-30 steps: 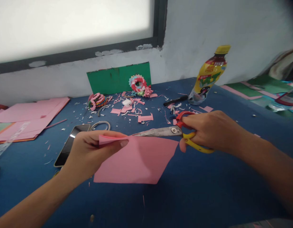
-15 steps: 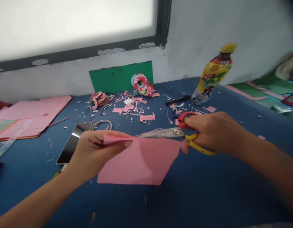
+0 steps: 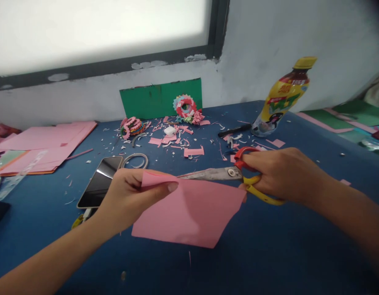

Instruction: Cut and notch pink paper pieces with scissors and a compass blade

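A sheet of pink paper (image 3: 192, 213) hangs tilted above the blue table, its upper left corner pinched in my left hand (image 3: 131, 192) between thumb and fingers. My right hand (image 3: 275, 172) is closed round the handles of a pair of scissors (image 3: 215, 174), one handle red and the other yellow. The blades lie along the paper's upper edge, with their tips close to my left thumb. Whether the blades are fully together is hard to see. Part of the paper's left side is covered by my left hand.
A phone (image 3: 102, 180) and a coiled cable (image 3: 136, 160) lie behind my left hand. Pink sheets (image 3: 45, 143) are stacked at left. Paper scraps (image 3: 194, 151), an earbud case (image 3: 170, 130) and paper ornaments (image 3: 185, 107) are near the wall. A drink bottle (image 3: 280, 100) stands at right.
The whole view has shifted slightly, so things appear a little further right. The paper's lower right corner hangs slightly lower. Both grips are the same.
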`<move>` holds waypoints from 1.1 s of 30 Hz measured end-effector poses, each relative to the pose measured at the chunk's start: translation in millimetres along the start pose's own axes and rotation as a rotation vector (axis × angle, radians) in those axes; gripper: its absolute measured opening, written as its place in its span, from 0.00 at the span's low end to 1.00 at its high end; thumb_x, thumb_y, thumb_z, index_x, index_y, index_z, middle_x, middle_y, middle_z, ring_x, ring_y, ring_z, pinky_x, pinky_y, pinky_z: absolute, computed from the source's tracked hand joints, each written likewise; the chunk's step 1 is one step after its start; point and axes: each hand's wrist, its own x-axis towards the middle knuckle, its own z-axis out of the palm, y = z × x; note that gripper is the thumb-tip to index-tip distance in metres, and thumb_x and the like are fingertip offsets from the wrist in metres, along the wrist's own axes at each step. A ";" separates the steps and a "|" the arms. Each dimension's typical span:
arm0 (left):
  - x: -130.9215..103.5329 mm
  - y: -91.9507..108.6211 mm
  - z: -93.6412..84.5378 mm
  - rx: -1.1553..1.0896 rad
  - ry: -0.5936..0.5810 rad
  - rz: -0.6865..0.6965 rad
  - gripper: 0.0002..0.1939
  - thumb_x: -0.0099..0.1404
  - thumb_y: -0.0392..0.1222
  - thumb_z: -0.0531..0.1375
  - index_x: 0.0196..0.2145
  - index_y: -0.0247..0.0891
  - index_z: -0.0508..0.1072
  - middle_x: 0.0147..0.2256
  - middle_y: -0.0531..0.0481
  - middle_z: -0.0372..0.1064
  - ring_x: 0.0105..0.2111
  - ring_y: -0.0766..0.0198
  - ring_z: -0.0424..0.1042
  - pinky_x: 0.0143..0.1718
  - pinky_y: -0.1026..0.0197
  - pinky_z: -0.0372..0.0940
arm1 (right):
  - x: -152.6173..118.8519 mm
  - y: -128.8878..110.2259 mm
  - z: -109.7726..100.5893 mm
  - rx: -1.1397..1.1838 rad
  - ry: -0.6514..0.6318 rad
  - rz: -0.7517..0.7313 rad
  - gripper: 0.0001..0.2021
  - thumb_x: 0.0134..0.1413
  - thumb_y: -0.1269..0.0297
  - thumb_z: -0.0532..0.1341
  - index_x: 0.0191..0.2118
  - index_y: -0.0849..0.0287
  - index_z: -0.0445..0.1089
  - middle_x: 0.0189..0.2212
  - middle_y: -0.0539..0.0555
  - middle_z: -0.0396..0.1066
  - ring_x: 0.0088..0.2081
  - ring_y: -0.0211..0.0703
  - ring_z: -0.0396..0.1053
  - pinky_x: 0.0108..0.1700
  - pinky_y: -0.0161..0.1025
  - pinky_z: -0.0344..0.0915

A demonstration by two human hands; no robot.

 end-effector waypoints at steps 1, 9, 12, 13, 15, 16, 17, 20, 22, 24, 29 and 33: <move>-0.4 -0.1 0.2 0.008 0.005 -0.001 0.03 0.50 0.38 0.63 0.24 0.44 0.79 0.20 0.54 0.72 0.17 0.72 0.62 0.13 0.73 0.54 | -0.2 -0.8 -0.5 0.005 -0.004 0.007 0.24 0.49 0.42 0.47 0.19 0.59 0.60 0.15 0.52 0.65 0.17 0.40 0.63 0.21 0.34 0.42; -1.2 1.2 2.9 0.130 0.027 -0.015 0.07 0.51 0.42 0.62 0.21 0.38 0.78 0.14 0.55 0.63 0.15 0.72 0.55 0.12 0.71 0.50 | -0.1 -4.9 0.8 0.036 -0.002 -0.010 0.25 0.48 0.40 0.46 0.18 0.58 0.59 0.15 0.52 0.64 0.18 0.41 0.63 0.22 0.35 0.42; -1.8 -0.4 3.5 0.156 0.039 0.005 0.15 0.51 0.44 0.62 0.13 0.35 0.70 0.11 0.57 0.50 0.14 0.74 0.48 0.11 0.71 0.44 | 0.7 -4.8 2.2 0.034 -0.030 0.002 0.25 0.50 0.43 0.45 0.17 0.58 0.58 0.15 0.53 0.64 0.17 0.40 0.63 0.22 0.35 0.42; -2.0 -1.0 3.7 0.154 0.044 0.002 0.16 0.51 0.44 0.62 0.12 0.35 0.69 0.12 0.57 0.48 0.14 0.74 0.47 0.11 0.70 0.43 | 0.9 -4.8 2.7 0.035 -0.039 0.002 0.24 0.50 0.43 0.45 0.17 0.58 0.58 0.15 0.53 0.64 0.17 0.40 0.63 0.22 0.34 0.42; -2.3 -2.0 4.3 0.140 0.048 -0.017 0.15 0.51 0.45 0.62 0.13 0.35 0.69 0.13 0.57 0.49 0.15 0.73 0.47 0.11 0.70 0.44 | 1.3 -5.3 3.5 0.042 -0.058 0.002 0.23 0.50 0.43 0.46 0.18 0.58 0.58 0.15 0.52 0.65 0.18 0.40 0.63 0.22 0.34 0.42; -2.3 -2.3 4.7 0.132 0.046 -0.026 0.14 0.52 0.45 0.61 0.14 0.35 0.70 0.13 0.57 0.49 0.15 0.73 0.48 0.11 0.70 0.44 | 1.6 -5.7 3.8 0.048 -0.070 0.002 0.23 0.49 0.44 0.47 0.19 0.58 0.58 0.16 0.52 0.65 0.18 0.40 0.63 0.22 0.35 0.41; -2.4 -2.3 5.2 0.124 0.045 -0.030 0.13 0.52 0.45 0.61 0.15 0.35 0.71 0.13 0.56 0.50 0.15 0.73 0.48 0.11 0.70 0.45 | 1.8 -6.3 4.1 0.056 -0.081 0.004 0.22 0.49 0.44 0.48 0.19 0.58 0.58 0.16 0.52 0.65 0.18 0.41 0.64 0.22 0.35 0.41; -2.8 -1.4 7.0 0.110 0.055 -0.031 0.13 0.51 0.45 0.61 0.16 0.35 0.72 0.14 0.56 0.51 0.16 0.72 0.49 0.12 0.70 0.46 | 2.7 -8.3 4.8 0.094 -0.110 -0.002 0.19 0.49 0.48 0.50 0.19 0.57 0.58 0.16 0.51 0.65 0.19 0.41 0.64 0.22 0.35 0.42; -3.6 -0.4 8.2 0.110 0.064 -0.031 0.12 0.51 0.45 0.61 0.16 0.35 0.72 0.14 0.56 0.51 0.16 0.72 0.49 0.12 0.70 0.45 | 3.0 -10.1 5.4 0.118 -0.120 -0.007 0.16 0.50 0.52 0.49 0.20 0.57 0.57 0.16 0.51 0.64 0.19 0.41 0.63 0.23 0.36 0.43; -4.5 0.1 8.8 0.120 0.074 -0.029 0.14 0.51 0.45 0.61 0.15 0.35 0.70 0.14 0.56 0.51 0.16 0.72 0.49 0.12 0.70 0.45 | 3.0 -11.9 5.9 0.134 -0.125 -0.005 0.16 0.51 0.53 0.49 0.20 0.56 0.57 0.16 0.51 0.64 0.19 0.41 0.63 0.22 0.36 0.44; -4.8 -2.8 7.2 0.175 0.080 -0.009 0.18 0.52 0.47 0.61 0.12 0.35 0.68 0.13 0.56 0.49 0.15 0.73 0.48 0.12 0.69 0.44 | 2.7 -14.9 6.9 0.156 -0.175 0.013 0.20 0.49 0.46 0.50 0.19 0.56 0.54 0.15 0.51 0.63 0.19 0.42 0.63 0.22 0.35 0.44; -3.9 -5.1 6.8 0.183 0.071 0.002 0.18 0.52 0.48 0.61 0.12 0.35 0.67 0.13 0.56 0.48 0.15 0.73 0.47 0.11 0.69 0.44 | 2.9 -15.0 9.5 0.153 -0.179 0.013 0.16 0.50 0.51 0.50 0.19 0.56 0.55 0.16 0.51 0.64 0.19 0.40 0.62 0.22 0.35 0.43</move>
